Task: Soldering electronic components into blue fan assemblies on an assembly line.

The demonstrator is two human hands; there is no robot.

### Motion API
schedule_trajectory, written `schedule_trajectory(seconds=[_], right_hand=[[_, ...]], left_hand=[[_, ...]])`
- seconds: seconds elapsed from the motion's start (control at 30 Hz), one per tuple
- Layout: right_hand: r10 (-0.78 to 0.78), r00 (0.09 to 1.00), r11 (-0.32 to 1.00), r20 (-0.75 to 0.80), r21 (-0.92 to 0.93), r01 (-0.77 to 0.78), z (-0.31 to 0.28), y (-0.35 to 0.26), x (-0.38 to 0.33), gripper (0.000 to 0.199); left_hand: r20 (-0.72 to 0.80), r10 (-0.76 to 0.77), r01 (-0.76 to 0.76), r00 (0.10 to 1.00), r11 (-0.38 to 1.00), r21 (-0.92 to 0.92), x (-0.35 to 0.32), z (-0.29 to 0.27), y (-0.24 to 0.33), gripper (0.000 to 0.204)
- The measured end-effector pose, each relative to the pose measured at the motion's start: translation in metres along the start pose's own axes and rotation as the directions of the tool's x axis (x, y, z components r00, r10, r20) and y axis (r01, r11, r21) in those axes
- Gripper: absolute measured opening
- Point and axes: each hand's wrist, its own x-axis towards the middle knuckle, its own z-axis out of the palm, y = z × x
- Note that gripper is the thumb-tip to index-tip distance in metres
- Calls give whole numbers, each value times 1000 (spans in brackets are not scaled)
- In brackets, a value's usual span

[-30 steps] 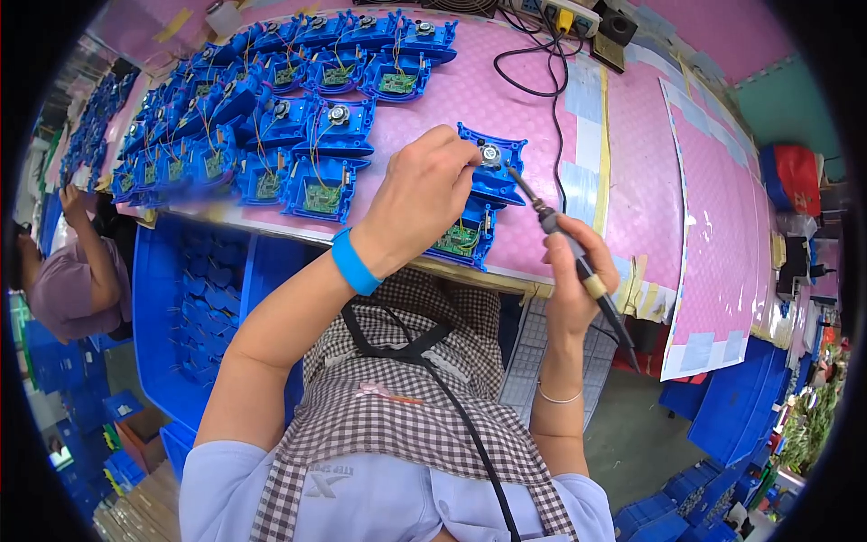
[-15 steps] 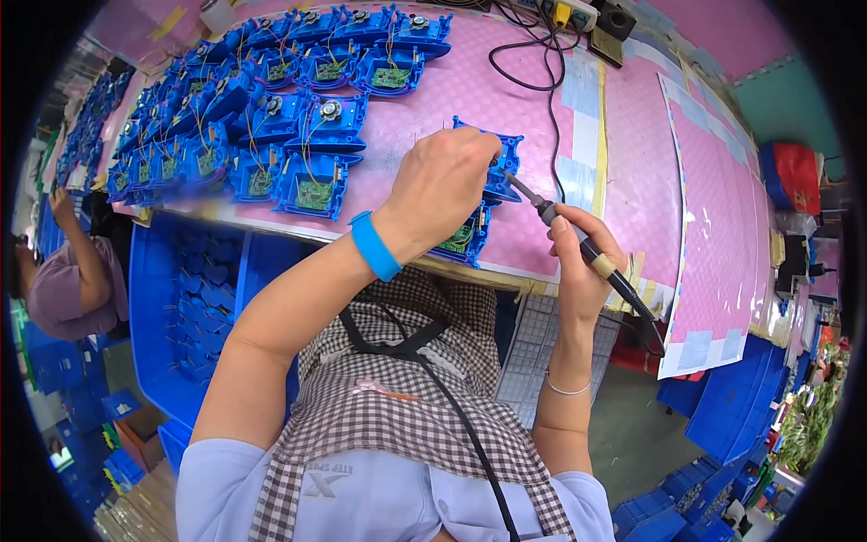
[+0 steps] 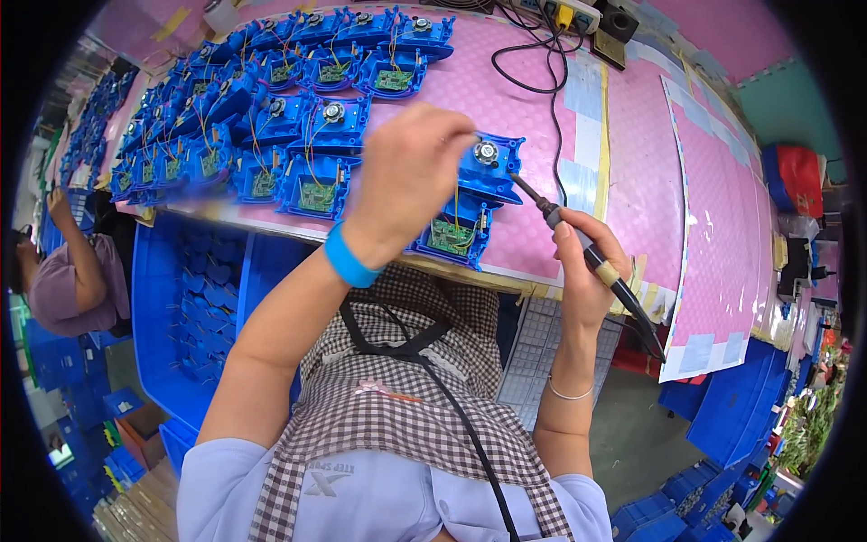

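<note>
My right hand (image 3: 585,271) grips a soldering iron (image 3: 547,211) like a pen, its tip beside the right edge of a blue plastic housing (image 3: 495,185). That opened housing lies at the table's front, with a round speaker (image 3: 486,153) in its far half and a green circuit board (image 3: 450,237) in its near half. Thin wires run between the halves. Raised over the housing's left side is my left hand (image 3: 406,176), somewhat blurred, its fingertips pinched together left of the speaker. Whatever they hold is too small to make out.
Rows of similar blue housings (image 3: 316,194) fill the table's left side. A power strip (image 3: 573,14) with black cables sits at the back, near an iron stand (image 3: 612,36). Below the table's left edge is a blue bin (image 3: 172,361) of blue parts. A person (image 3: 77,280) works at far left.
My left hand has moved left and lifted off the housing, uncovering the speaker and more of the circuit board. The soldering iron has shifted slightly right and down.
</note>
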Motion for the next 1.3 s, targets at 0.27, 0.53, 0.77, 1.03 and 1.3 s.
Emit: schedule_trajectory(seconds=[0.27, 0.53, 0.77, 1.03, 1.3], right_hand=[[22, 999, 999, 24, -35, -21, 1, 0, 2, 16], [9, 1000, 1000, -22, 23, -8, 4, 0, 1, 13], [20, 1000, 999, -23, 36, -19, 5, 0, -1, 13], [10, 1000, 1000, -13, 13, -9, 5, 1, 0, 13], [-1, 1000, 1000, -5, 12, 2, 6, 0, -2, 12]], left_hand=[[142, -222, 206, 965, 971, 121, -6, -4, -25, 21], [100, -257, 236, 961, 953, 188, -5, -8, -11, 26], [162, -462, 450, 872, 887, 104, -4, -11, -2, 26], [120, -387, 390, 914, 921, -1, -7, -3, -9, 25], [127, -407, 420, 905, 901, -109, -8, 5, -19, 23]])
